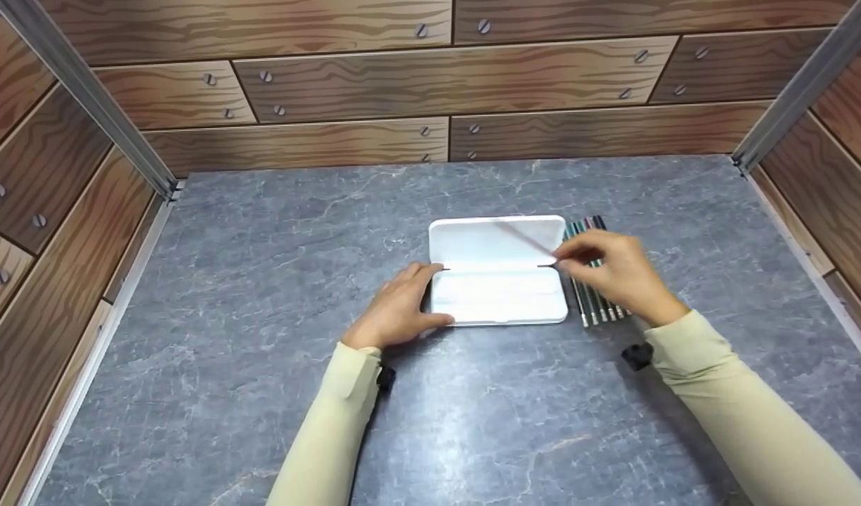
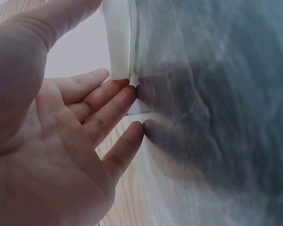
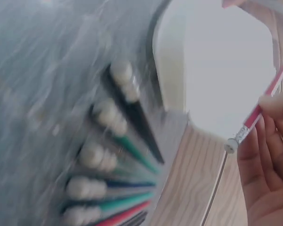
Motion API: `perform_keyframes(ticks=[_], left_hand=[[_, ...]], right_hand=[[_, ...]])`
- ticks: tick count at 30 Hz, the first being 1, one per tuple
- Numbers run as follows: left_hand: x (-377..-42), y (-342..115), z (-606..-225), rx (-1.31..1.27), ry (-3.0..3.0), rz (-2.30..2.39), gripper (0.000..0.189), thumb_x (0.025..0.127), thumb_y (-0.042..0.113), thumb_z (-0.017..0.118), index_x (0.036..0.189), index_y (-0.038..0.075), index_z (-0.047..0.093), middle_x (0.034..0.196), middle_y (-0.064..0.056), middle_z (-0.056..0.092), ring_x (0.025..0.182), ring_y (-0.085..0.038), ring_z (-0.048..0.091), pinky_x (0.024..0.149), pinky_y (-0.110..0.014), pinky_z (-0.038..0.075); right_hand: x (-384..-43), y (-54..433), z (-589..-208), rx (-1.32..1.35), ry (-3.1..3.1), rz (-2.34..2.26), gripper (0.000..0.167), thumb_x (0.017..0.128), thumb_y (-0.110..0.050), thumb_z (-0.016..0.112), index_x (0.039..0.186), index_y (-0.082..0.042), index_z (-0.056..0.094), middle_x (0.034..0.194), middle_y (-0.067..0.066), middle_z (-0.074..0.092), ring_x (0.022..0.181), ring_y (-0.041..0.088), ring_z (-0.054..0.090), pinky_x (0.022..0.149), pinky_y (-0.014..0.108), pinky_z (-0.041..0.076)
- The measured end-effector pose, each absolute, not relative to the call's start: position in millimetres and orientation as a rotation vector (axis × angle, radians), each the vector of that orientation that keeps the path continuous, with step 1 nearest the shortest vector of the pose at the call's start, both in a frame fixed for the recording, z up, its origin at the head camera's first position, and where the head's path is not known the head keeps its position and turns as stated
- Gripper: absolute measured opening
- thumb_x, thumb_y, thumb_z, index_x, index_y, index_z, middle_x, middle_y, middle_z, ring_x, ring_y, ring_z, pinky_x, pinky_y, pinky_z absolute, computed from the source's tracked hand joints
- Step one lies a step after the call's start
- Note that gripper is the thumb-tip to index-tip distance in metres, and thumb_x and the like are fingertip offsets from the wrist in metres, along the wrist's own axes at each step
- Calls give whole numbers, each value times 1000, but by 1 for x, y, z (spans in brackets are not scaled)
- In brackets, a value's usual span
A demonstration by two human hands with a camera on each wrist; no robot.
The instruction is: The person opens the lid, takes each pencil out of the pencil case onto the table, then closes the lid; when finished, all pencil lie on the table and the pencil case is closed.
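Observation:
An open white pencil case point(image 1: 499, 299) lies on the table, its lid leaning back and its base bare inside. My left hand point(image 1: 398, 306) holds the case's left side, thumb at the front corner and fingertips by the hinge. Between thumb and fingertips, my right hand point(image 1: 616, 274) pinches a red pencil point(image 3: 266, 96) near its white eraser end. In the head view the pencil is blurred and slants over the lid. Below the right hand, several dark and coloured pencils point(image 1: 590, 302) lie side by side along the case's right edge, erasers toward me, partly hidden by the hand.
The grey marbled tabletop point(image 1: 275, 267) spreads around the case. Wood-patterned walls point(image 1: 346, 77) stand at the back and both sides, with metal posts point(image 1: 107, 112) in the corners. A small black wrist device point(image 1: 637, 356) shows beside the right sleeve.

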State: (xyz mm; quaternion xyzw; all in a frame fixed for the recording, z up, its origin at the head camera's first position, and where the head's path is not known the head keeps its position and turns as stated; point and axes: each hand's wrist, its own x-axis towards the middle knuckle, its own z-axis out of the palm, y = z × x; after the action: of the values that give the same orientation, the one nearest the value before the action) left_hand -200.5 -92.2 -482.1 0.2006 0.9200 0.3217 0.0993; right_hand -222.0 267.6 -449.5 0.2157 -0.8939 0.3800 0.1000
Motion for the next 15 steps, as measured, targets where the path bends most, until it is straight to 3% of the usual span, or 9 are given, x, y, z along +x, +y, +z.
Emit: perform_keyframes(ticks=[6,15], left_hand=[[-199,-93,-482,586,2720,961,89,97,38,89,170,11,45,164,-18,55,156,-38,51,133,-59,40],[-199,-93,-482,612,2733,963,87,98,38,89,168,10,47,161,-17,57,154,-38,54,130,-60,43]], right_hand=[[-221,299,-446,302,-2598,1225,19,95,5,81,115,4,84,106,26,83,80,-14,65,76,3,53],[-217,334,-462,78,-2637,1110,29,92,5,77,120,8,82,104,29,82,73,-19,58,68,1,49]])
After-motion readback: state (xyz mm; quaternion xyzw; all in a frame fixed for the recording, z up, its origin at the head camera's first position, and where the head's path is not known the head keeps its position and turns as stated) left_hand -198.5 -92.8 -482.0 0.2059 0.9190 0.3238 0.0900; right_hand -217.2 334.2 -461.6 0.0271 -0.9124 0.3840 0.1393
